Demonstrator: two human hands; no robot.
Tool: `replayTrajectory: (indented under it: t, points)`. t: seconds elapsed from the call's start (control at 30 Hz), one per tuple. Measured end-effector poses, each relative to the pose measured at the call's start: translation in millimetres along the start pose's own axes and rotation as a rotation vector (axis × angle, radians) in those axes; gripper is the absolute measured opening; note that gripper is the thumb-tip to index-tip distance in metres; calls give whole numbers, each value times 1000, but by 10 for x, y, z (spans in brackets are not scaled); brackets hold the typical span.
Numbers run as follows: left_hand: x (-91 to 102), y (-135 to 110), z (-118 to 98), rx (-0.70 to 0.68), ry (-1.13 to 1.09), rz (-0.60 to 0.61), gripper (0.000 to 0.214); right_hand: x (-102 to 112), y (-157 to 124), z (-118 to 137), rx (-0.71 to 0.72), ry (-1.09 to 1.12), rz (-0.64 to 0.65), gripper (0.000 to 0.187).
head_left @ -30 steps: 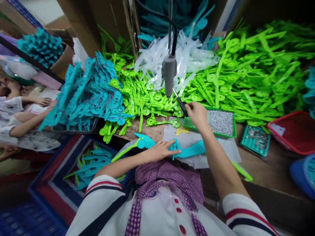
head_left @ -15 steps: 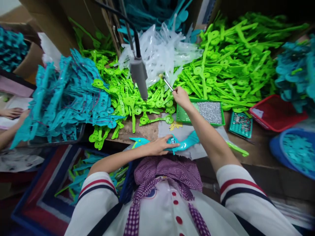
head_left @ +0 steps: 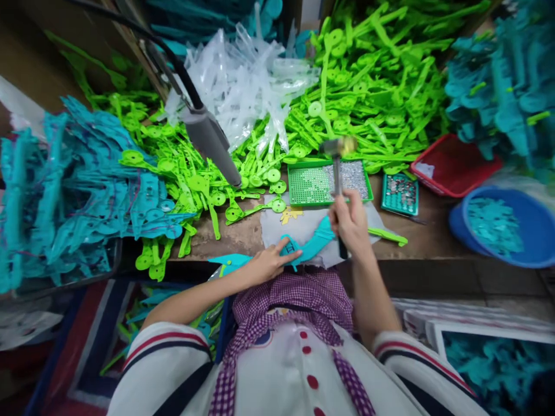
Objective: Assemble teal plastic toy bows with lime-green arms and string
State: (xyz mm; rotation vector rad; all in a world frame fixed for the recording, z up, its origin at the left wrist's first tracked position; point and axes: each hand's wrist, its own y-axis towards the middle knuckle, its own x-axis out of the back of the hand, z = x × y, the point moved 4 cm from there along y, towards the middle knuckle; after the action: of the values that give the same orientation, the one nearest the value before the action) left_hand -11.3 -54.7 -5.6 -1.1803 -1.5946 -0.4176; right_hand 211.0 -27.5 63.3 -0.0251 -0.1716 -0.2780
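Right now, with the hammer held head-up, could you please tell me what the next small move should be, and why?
Perhaps lower the hammer towards the turquoise piece, clear of the left hand: the right hand grips the handle, and the left rests on that piece.

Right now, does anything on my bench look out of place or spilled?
Perhaps: a few green parts at the left seem to jut past the edge of the bench, as if slid off the pile, and a lone green strip pokes out beside the right hand, away from the pile.
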Motion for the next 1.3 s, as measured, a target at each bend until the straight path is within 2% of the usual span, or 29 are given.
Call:
replayTrajectory:
  t: [0.07, 0.13, 0.2, 0.3, 0.47, 0.5, 0.63, 0.7, 0.8, 0.83, 0.93, 0.97, 1.0, 1.1, 1.13, 1.2, 1.3]
  points:
    - [-29, -19, 0, 4, -14, 6, 76, 470, -465, -297, -27, -159, -29, 33]
    - [-55, -24, 10, 4, -20, 0, 75, 796, -909, -598, -126, -276, -39, 32]
    - [-76, -19, 23, -3, -22, -5, 75, 934, -1234, -808, -212, -432, -60, 36]
    - [-100, -6, 46, -13, -21, 2, 75, 907, -1440, -885, -292, -607, -147, 44]
    - [-118, 4, 80, -19, -30, -18, 76, 878, -1393, -696, -246, -797, -349, 47]
    - [-120, 5, 85, -19, -32, -25, 77, 892, -1372, -691, -233, -836, -356, 47]
    - [-122, 12, 90, -26, -43, -46, 77, 905, -1305, -823, -213, -928, -164, 43]
    - [-115, 15, 88, -30, -46, -52, 77, 925, -1305, -855, -195, -947, -175, 42]
    - [-104, 17, 88, -33, -44, -46, 76, 934, -1326, -846, -201, -975, -293, 38]
    - [-103, 17, 91, -34, -41, -44, 76, 915, -1328, -855, -228, -985, -280, 36]
    - [-120, 18, 106, -43, -26, -49, 77, 855, -1320, -911, -317, -965, -111, 31]
    - [-132, 18, 113, -45, -18, -52, 78, 866, -1321, -916, -335, -944, -93, 29]
    - [-148, 18, 121, -48, -10, -56, 78, 899, -1323, -909, -346, -925, -119, 28]
    - [-194, 17, 143, -46, 9, -63, 80, 1038, -1329, -861, -370, -933, -344, 27]
    - [-203, 16, 150, -41, 13, -66, 80, 1052, -1318, -860, -381, -953, -379, 27]
    - [-211, 14, 160, -34, 19, -68, 80, 1018, -1266, -899, -423, -1003, -322, 26]
    - [-199, 14, 162, -38, 23, -72, 78, 961, -1189, -959, -460, -1057, -104, 25]
